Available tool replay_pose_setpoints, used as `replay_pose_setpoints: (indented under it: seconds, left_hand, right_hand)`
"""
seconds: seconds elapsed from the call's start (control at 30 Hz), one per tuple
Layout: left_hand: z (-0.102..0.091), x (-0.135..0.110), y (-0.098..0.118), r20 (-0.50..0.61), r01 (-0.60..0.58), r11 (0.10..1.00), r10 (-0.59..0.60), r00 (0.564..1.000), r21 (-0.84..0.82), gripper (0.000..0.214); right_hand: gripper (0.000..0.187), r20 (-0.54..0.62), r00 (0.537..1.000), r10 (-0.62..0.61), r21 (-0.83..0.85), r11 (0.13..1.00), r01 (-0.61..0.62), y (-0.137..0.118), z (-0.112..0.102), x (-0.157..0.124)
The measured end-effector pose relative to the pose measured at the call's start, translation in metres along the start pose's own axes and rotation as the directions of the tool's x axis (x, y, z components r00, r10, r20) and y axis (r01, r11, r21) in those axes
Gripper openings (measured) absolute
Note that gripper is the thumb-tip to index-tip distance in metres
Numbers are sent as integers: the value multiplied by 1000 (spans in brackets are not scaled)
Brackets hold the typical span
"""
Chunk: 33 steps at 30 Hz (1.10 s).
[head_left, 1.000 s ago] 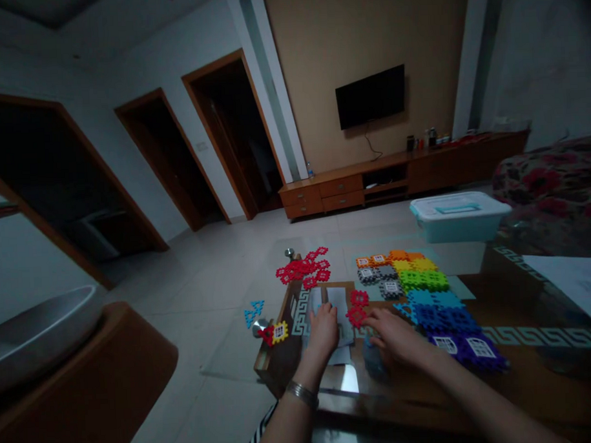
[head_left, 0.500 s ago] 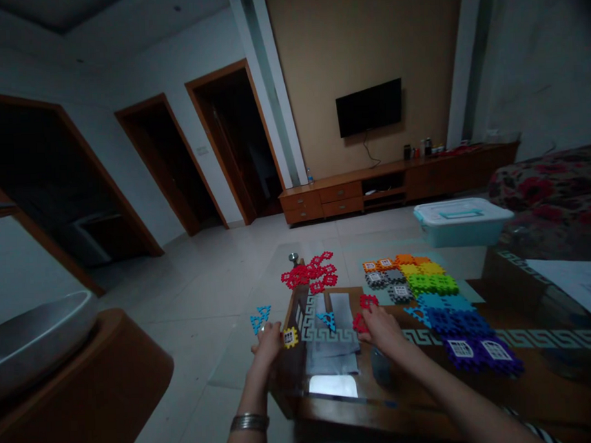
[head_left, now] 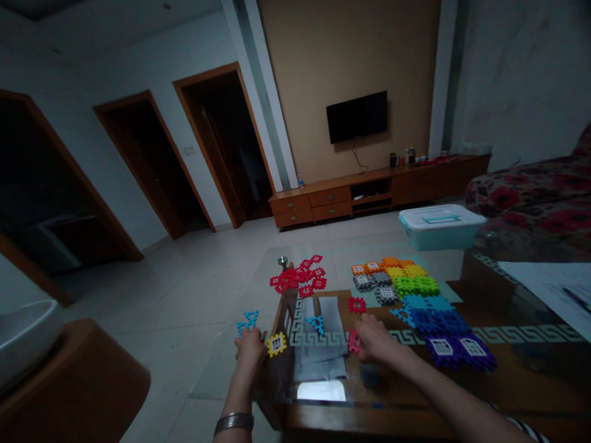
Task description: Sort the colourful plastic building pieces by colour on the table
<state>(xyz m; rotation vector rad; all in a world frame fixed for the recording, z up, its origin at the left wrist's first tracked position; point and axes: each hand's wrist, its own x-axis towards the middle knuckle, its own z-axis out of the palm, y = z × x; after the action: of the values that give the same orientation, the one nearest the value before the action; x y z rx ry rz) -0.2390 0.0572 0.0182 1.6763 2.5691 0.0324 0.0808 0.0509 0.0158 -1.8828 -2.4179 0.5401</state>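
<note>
My left hand (head_left: pixel 249 348), a metal bracelet on its wrist, is closed at the left edge of the glass table (head_left: pixel 513 343), beside a yellow window tile (head_left: pixel 276 343); what it grips is hidden. My right hand (head_left: pixel 372 340) pinches a pink-red tile (head_left: pixel 353 342) just above the glass. Another red tile (head_left: pixel 356 304) lies a little further out. A blue triangle tile (head_left: pixel 316 323) rests on grey sheets (head_left: pixel 324 350) between my hands. Two more blue triangles (head_left: pixel 247 320) lie at the far left.
A heap of red tiles (head_left: pixel 300 279) sits at the table's far edge. Rows of orange, yellow, green, blue and purple tiles (head_left: pixel 417 295) lie to the right. A lidded plastic box (head_left: pixel 441 226) stands behind them. Paper (head_left: pixel 560 293) lies at right. A sofa, TV cabinet and doorways surround.
My left hand went from the grey sheets to the table's left edge by the yellow tile. My right hand drew back and lifted a red tile. The view shifted slightly.
</note>
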Motion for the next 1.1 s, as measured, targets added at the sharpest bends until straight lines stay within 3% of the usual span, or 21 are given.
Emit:
replay_pose_setpoints:
  seconds: [0.17,0.33,0.5,0.67,0.87,1.1]
  left_hand:
    - [-7,3,6,-135,-22,999,18,991,-34,23]
    - [-19,-16,46,-273,-301,921,232,934,-246,30]
    - [-9,-54,96,-161,-525,781,502,850,-337,44]
    - [10,-76,116,-14,-616,740,637,771,-269,48]
    - [15,-72,110,173,-583,793,608,775,-174,53]
    - [6,-76,109,191,-563,813,582,790,-148,51]
  right_hand:
    - [45,-37,996,-81,13,997,82,11,3,0]
    - [45,-155,980,-125,50,990,134,17,11,10]
    - [39,-257,965,-51,79,994,73,29,3,31]
    - [34,-324,941,98,61,995,-83,40,-14,53]
    - [32,-205,979,3,-34,999,-10,33,-13,67]
    - [35,-119,993,5,-82,997,-15,39,-13,69]
